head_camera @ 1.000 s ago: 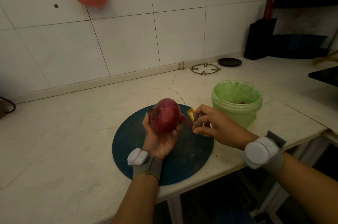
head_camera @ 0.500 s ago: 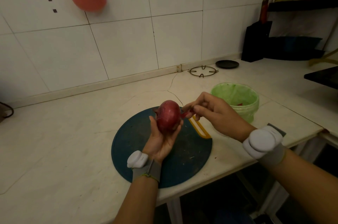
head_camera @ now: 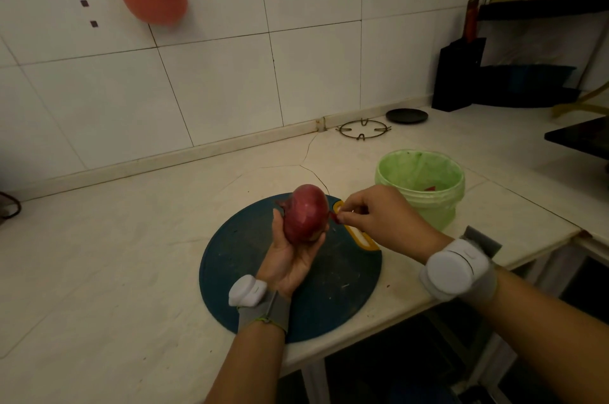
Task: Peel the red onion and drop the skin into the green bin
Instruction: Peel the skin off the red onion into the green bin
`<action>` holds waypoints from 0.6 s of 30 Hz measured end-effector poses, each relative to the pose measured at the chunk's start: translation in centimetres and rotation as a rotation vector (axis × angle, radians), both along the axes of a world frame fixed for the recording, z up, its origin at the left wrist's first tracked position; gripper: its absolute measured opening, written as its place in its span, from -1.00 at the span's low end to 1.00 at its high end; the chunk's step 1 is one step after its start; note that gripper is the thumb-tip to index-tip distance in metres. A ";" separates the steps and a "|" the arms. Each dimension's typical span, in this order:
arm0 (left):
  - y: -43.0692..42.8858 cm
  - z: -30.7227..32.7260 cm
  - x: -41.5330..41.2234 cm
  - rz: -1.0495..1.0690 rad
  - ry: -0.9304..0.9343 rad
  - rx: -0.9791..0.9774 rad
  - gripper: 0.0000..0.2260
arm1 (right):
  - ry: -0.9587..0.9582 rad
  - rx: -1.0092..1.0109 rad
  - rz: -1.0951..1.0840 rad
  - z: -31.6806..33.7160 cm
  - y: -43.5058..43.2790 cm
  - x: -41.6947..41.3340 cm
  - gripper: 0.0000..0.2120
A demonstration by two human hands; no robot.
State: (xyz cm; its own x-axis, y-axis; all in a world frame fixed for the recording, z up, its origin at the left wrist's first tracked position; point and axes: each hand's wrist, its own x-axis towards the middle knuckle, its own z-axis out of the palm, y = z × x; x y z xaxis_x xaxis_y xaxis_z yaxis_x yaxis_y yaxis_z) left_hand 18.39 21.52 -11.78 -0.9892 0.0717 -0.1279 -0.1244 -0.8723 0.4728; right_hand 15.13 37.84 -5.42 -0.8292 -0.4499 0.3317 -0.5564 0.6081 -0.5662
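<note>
My left hand [head_camera: 290, 258] cups a red onion [head_camera: 306, 212] from below, holding it upright above the dark round cutting board [head_camera: 250, 272]. My right hand [head_camera: 379, 215] is just right of the onion and pinches a small strip of red skin [head_camera: 335, 216] that still hangs at the onion's right side. The green bin [head_camera: 420, 186] stands on the counter behind and to the right of my right hand, with a small red scrap inside.
A yellow-rimmed handle slot [head_camera: 357, 234] marks the board's right edge. A wire trivet [head_camera: 362, 130] and a dark lid [head_camera: 407, 115] lie by the wall. A black knife block [head_camera: 458, 74] stands at the back right. The counter edge [head_camera: 428, 301] runs close below my right wrist.
My right hand rose from the board's handle to the onion's right side and took hold of a strip of skin. The onion in my left hand lifted slightly.
</note>
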 end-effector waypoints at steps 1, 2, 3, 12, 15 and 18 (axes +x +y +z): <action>0.0 0.0 0.0 0.002 -0.003 -0.020 -0.51 | 0.026 0.037 0.007 0.2 0.0 0.2 -0.87; 0.0 0.0 0.1 0.002 -0.005 -0.040 -0.50 | 0.047 0.068 0.011 0.4 -0.1 0.4 -0.87; 0.1 0.0 0.0 0.005 -0.001 -0.056 -0.44 | 0.062 0.092 0.014 0.6 -0.1 0.5 -0.86; -0.7 -0.3 -0.5 0.027 0.048 0.069 -0.02 | 0.089 0.074 -0.033 2.1 1.5 1.1 -0.84; -0.6 -0.3 -0.6 -0.035 0.036 0.058 -0.01 | 0.186 0.063 -0.273 3.7 3.6 -0.4 -0.77; -0.6 -0.4 -0.7 -0.058 0.009 0.066 -0.30 | 0.179 0.159 -0.451 4.5 6.2 -2.0 -0.78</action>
